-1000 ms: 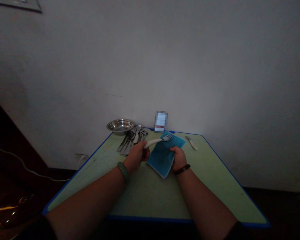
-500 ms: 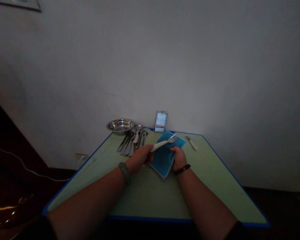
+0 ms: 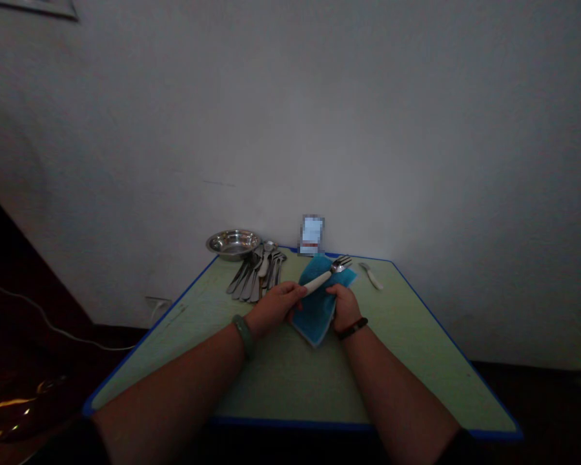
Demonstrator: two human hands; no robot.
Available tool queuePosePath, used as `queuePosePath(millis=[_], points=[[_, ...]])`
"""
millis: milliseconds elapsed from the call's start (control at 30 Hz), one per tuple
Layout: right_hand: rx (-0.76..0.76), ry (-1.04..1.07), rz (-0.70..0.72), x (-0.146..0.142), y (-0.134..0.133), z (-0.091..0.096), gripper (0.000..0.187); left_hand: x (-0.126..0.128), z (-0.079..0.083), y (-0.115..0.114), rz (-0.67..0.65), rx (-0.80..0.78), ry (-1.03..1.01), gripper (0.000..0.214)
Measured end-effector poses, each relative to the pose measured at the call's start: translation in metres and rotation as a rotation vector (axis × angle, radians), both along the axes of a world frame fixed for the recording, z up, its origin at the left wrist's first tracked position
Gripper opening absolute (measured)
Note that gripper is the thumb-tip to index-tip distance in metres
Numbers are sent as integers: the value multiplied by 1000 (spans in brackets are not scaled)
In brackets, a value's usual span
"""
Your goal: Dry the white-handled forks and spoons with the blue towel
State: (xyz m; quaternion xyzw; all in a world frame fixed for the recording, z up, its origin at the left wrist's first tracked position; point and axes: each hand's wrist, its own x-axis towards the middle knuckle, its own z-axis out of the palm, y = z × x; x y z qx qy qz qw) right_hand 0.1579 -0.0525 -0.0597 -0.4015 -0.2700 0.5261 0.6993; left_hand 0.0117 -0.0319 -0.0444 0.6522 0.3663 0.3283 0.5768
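Observation:
My left hand (image 3: 281,302) is closed on the pale handle of a fork (image 3: 318,281), whose metal tines point up and to the right. Behind and under the fork spreads a blue cloth (image 3: 314,316) with a light edge. My right hand (image 3: 345,307) grips the cloth at its right side, thumb on top and the other fingers hidden behind. The fork's head lies just above the right thumb, in front of the cloth's upper part.
A pile of metal cutlery (image 3: 246,284) lies left of my hands, beside a steel bowl (image 3: 233,244). A small pale-handled spoon (image 3: 372,276) rests on the right of the green table (image 3: 290,394). A phone with a blurred screen (image 3: 312,234) leans on the wall.
The fork has shifted slightly up and to the right with my left hand, and its head has turned. My right hand and the cloth have moved only a little.

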Motion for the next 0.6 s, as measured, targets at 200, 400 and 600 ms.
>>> queuePosePath(millis=[200,400,600], points=[[-64,76,131,2,2,-4,14,0,2,0,104,56,6,32],[-58,90,139,0,-1,-1,19,0,6,-3,121,48,63,32],[-71,106,107,0,-1,1,19,-1,7,-2,170,61,96,31]])
